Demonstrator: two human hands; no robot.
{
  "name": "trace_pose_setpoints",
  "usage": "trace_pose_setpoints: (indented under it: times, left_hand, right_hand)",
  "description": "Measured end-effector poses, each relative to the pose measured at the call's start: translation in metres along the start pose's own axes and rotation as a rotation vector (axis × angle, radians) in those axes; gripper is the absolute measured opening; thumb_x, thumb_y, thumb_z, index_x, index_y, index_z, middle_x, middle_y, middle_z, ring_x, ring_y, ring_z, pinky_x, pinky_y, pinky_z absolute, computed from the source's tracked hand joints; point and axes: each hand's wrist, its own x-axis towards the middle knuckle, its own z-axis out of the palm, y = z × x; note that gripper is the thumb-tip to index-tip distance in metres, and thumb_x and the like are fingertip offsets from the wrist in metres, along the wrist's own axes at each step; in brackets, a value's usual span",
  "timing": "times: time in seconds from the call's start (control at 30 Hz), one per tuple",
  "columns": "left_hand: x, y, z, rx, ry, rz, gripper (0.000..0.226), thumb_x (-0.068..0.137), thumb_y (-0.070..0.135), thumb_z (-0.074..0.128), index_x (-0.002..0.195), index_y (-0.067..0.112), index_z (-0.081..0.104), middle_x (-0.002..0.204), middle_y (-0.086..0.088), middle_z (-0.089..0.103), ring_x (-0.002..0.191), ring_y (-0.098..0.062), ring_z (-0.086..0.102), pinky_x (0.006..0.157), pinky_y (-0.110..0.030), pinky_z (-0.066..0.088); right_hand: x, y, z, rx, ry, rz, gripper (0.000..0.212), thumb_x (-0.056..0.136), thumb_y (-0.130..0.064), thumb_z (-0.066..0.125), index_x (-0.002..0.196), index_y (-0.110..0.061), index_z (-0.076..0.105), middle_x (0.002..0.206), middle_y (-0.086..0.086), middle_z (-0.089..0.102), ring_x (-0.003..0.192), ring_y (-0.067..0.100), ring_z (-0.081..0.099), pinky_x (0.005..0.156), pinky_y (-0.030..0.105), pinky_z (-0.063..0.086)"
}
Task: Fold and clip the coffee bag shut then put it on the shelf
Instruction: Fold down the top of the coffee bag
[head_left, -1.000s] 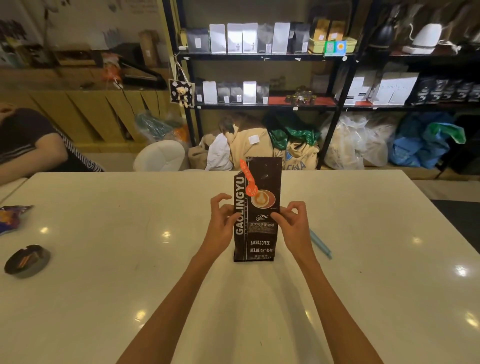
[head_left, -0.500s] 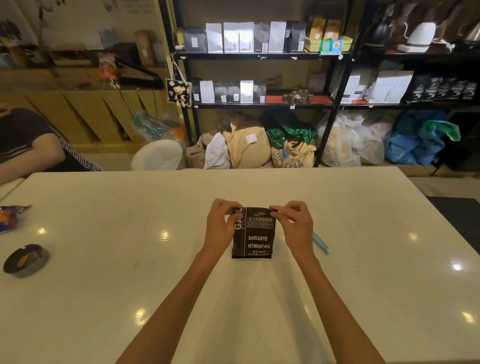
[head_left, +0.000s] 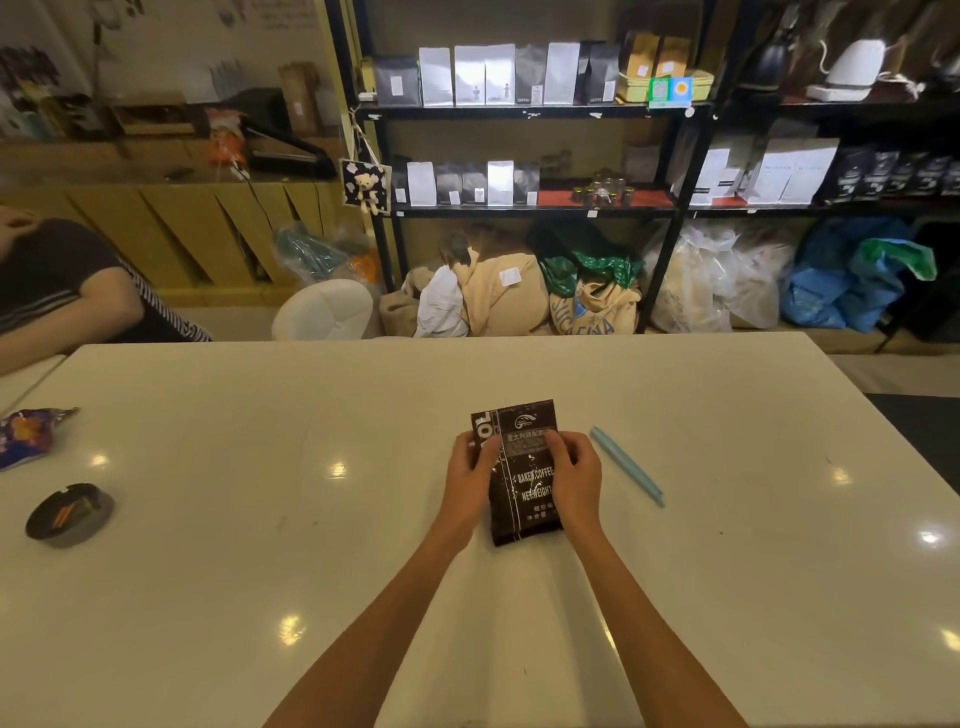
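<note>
White lettering is printed on the front panel of the dark coffee bag (head_left: 524, 499): "BAKED.COFFEE", and beneath it "NET.WEIGHT", the remainder being covered by the right hand (head_left: 575, 480). Smaller lines of characters above and below are not legible. At 12 o'clock from the bag, under the shelving, "JUCAFINA" is read on a burlap sack (head_left: 589, 317). Labels on the shelved packages cannot be made out.

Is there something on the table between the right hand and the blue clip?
Nothing visible. The right hand holds the coffee bag, and the blue clip lies just to its right on bare white table.
</note>
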Motion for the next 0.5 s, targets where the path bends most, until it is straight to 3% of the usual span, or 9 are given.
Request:
trace_pose_setpoints:
  times: [0.13,0.2,0.27,0.3,0.4,0.5]
  left_hand:
    - [0.000,-0.011,-0.001,0.143,0.118,0.049,0.010,0.100,0.025,0.051,0.100,0.018,0.058,0.102,-0.010,0.070,0.093,-0.025,0.071,0.077,-0.039,0.060]
    - [0.003,-0.013,-0.012,0.196,0.131,0.067,0.010,0.100,0.024,0.051,0.100,0.017,0.059,0.099,-0.010,0.071,0.092,-0.026,0.071,0.078,-0.043,0.060]
    - [0.002,-0.014,-0.025,0.223,0.132,0.077,0.010,0.100,0.026,0.051,0.101,0.020,0.058,0.099,-0.009,0.071,0.092,-0.026,0.072,0.075,-0.041,0.061]
    - [0.000,-0.015,-0.030,0.233,0.136,0.086,0.008,0.100,0.028,0.051,0.103,0.022,0.057,0.101,-0.009,0.071,0.092,-0.026,0.072,0.075,-0.041,0.061]
    - [-0.005,-0.018,-0.036,0.209,0.116,0.090,0.023,0.100,0.028,0.053,0.123,0.033,0.050,0.107,-0.007,0.071,0.090,-0.022,0.074,0.073,-0.044,0.062]
    - [-0.006,-0.020,-0.037,0.210,0.053,0.124,0.044,0.102,0.026,0.050,0.138,0.046,0.036,0.106,-0.003,0.071,0.088,-0.022,0.074,0.070,-0.043,0.062]
  right_hand:
    - [-0.006,0.008,-0.004,-0.106,-0.075,-0.013,0.032,0.101,-0.041,0.045,0.093,-0.018,0.065,0.086,-0.003,0.072,0.080,0.011,0.070,0.063,0.015,0.051]
    - [0.001,0.011,-0.026,-0.193,-0.060,-0.067,0.035,0.102,-0.038,0.044,0.090,-0.015,0.068,0.085,0.001,0.072,0.081,0.016,0.069,0.072,0.026,0.053]
    - [0.019,0.015,-0.057,-0.550,0.100,-0.219,0.018,0.097,-0.028,0.057,0.100,-0.015,0.069,0.095,0.006,0.070,0.093,0.027,0.064,0.078,0.038,0.051]
    - [0.026,0.017,-0.073,-0.798,0.156,-0.256,0.021,0.093,-0.025,0.064,0.110,-0.014,0.068,0.104,0.010,0.068,0.100,0.033,0.059,0.080,0.043,0.049]
    - [0.040,0.022,-0.101,-1.146,0.118,-0.154,0.042,0.089,-0.027,0.068,0.128,-0.015,0.060,0.120,0.015,0.062,0.110,0.036,0.052,0.086,0.045,0.046]
    - [0.044,0.019,-0.107,-1.095,0.047,-0.120,0.030,0.093,-0.023,0.062,0.120,-0.012,0.065,0.115,0.016,0.064,0.104,0.035,0.056,0.085,0.044,0.048]
